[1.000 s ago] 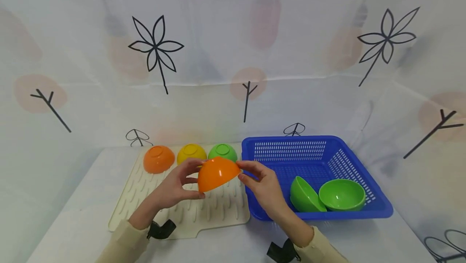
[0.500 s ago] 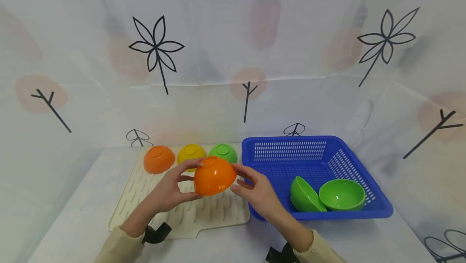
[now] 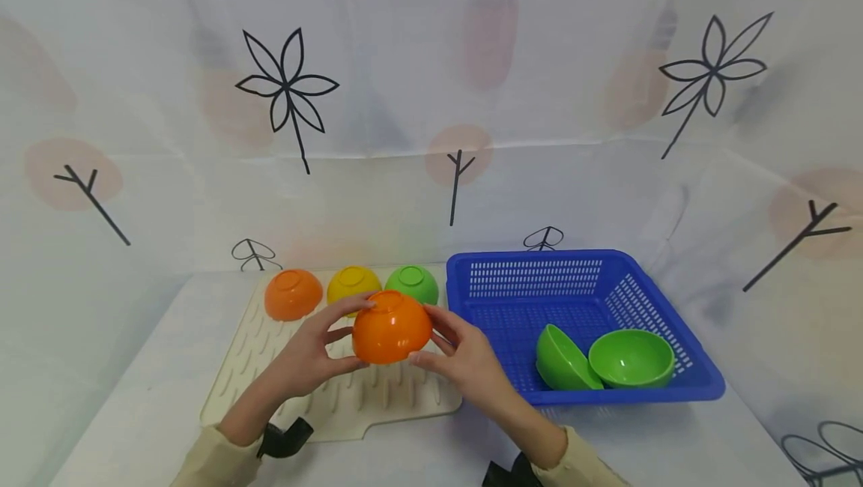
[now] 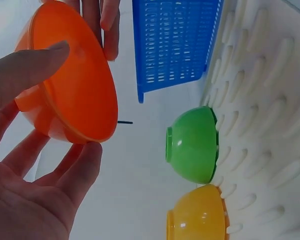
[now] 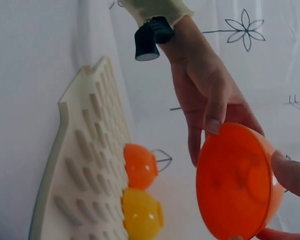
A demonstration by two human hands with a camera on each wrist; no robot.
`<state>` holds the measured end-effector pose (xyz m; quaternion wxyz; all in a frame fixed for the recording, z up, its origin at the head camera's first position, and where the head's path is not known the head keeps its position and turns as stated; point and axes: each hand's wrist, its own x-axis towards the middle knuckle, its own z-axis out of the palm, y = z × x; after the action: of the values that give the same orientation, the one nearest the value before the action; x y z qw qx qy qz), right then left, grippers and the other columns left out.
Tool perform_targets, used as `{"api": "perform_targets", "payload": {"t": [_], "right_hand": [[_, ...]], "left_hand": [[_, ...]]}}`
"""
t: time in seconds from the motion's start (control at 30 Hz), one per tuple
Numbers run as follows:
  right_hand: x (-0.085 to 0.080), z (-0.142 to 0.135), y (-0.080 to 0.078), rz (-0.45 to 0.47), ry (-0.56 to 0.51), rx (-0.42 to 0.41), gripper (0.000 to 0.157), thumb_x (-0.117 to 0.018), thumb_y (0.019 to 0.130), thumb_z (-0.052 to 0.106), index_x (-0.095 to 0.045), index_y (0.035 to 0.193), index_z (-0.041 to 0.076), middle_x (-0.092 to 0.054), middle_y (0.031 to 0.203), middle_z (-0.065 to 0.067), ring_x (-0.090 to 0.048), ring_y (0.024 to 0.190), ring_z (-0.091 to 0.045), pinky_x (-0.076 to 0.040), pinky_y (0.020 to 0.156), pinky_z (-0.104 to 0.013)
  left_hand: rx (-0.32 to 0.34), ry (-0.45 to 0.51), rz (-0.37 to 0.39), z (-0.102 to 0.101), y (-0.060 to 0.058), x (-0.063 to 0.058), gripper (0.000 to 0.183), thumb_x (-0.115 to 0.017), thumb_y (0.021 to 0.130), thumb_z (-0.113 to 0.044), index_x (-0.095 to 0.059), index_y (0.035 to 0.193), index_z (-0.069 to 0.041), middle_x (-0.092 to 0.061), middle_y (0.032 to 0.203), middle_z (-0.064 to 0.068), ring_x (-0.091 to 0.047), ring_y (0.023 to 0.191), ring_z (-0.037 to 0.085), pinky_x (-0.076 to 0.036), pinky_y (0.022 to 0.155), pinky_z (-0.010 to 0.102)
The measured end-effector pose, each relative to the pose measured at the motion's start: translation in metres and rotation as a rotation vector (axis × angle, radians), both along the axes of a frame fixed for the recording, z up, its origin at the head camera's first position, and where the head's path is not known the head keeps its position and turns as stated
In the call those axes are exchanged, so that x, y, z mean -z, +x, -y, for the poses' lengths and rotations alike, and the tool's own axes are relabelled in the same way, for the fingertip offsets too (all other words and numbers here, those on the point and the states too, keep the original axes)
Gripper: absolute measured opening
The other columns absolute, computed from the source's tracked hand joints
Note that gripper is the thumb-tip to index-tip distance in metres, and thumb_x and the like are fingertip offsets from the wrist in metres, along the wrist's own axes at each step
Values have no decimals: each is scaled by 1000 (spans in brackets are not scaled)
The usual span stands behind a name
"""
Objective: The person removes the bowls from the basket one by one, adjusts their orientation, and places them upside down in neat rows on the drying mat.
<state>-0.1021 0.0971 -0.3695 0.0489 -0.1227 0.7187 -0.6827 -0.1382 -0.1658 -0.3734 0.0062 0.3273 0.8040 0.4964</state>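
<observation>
An orange bowl (image 3: 392, 331), base up and tilted, is held in the air above the front of the cream drying mat (image 3: 350, 397). My left hand (image 3: 306, 352) grips its left side, and in the left wrist view the thumb (image 4: 27, 70) overlaps the bowl's inside while the fingers support it from below. On the opposite side my right hand (image 3: 465, 356) holds the rim between thumb and fingers. Behind it, a second orange bowl (image 3: 293, 295), a yellow bowl (image 3: 350, 282) and a green bowl (image 3: 413, 282) stand upside down in a row along the mat's back.
A blue plastic basket (image 3: 533, 268) stands to the right of the mat. Inside, near its front, a green bowl (image 3: 565, 361) lies tipped beside an upright green bowl (image 3: 632, 360). A patterned cloth (image 3: 377, 202) hangs behind the table.
The orange bowl has been turned and has shifted slightly left and down. Both hands have moved left with it, and the right fingers have changed their place on its rim.
</observation>
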Motion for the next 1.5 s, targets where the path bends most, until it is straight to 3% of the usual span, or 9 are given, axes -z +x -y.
{"api": "perform_targets", "payload": {"t": [0.33,0.57,0.77,1.03,1.27,1.5], "right_hand": [[1,4,0,16,-29,10,69,-81,85,11,-47,143,-3,-45,148,-20,-44,137,-35,-46,99,-39],[2,9,2,4,-79,10,71,-81,83,5,-45,143,-7,-45,148,-23,-43,137,-35,-46,99,-33],[4,17,3,23,-97,28,76,-81,81,2,-42,145,-8,-41,151,-25,-41,138,-36,-47,98,-32],[10,32,2,-9,-76,39,76,-80,82,4,-42,147,-5,-37,154,-23,-39,139,-36,-43,101,-38],[20,45,-1,-1,-78,20,76,-79,83,3,-41,148,-3,-37,155,-20,-38,140,-35,-42,102,-34],[32,58,-6,24,-38,15,73,-80,82,2,-45,145,-3,-42,151,-20,-49,132,-36,-47,98,-34]], "left_hand": [[16,-4,31,3,2,2,71,-84,80,-8,-51,142,-26,-40,155,-1,-45,135,30,-49,99,40],[62,52,50,5,4,4,69,-83,82,-11,-50,142,-20,-38,155,2,-41,138,31,-47,102,42],[3,55,49,6,4,7,74,-82,83,-14,-45,146,-22,-43,151,3,-42,136,33,-47,101,48],[-71,40,92,12,5,6,83,-86,79,-20,-42,150,-19,-44,150,-3,-41,137,30,-44,104,50],[-103,26,124,22,6,14,79,-86,79,-21,-46,146,-28,-47,147,-3,-41,136,32,-42,103,59],[-171,-5,159,34,8,24,80,-87,77,-26,-46,145,-27,-46,148,1,-38,137,36,-39,103,64]]}}
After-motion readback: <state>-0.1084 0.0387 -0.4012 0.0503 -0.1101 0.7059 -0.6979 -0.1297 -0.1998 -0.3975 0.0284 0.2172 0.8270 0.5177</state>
